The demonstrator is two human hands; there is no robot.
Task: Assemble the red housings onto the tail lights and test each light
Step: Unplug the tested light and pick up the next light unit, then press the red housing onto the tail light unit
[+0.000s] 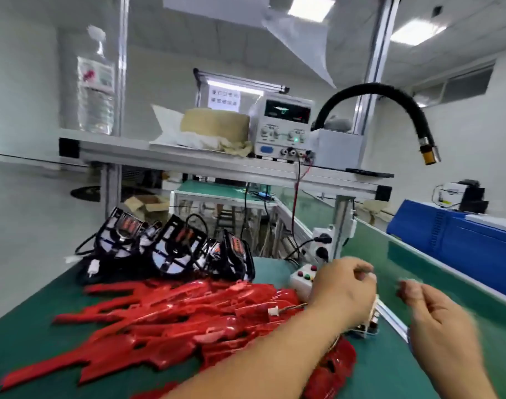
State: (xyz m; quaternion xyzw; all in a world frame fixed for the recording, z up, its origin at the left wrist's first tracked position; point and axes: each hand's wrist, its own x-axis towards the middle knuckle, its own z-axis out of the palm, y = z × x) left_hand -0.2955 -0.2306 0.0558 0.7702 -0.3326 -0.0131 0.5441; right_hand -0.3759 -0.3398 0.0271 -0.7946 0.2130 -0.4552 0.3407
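Red housings [165, 321]: likely light, stiff, slippery plastic; grip the broad body. Right of them, left hand [343, 289] fingers curl, grasp unclear; right hand [441, 329] fingers loosely curled, empty.

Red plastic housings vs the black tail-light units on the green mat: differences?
The red plastic housings lie flat in a loose overlapping pile; the black tail-light units stand propped on edge in a row. Housings are plain red; units are black-framed with white and orange inserts and trailing cables. Both rest on the green bench mat.
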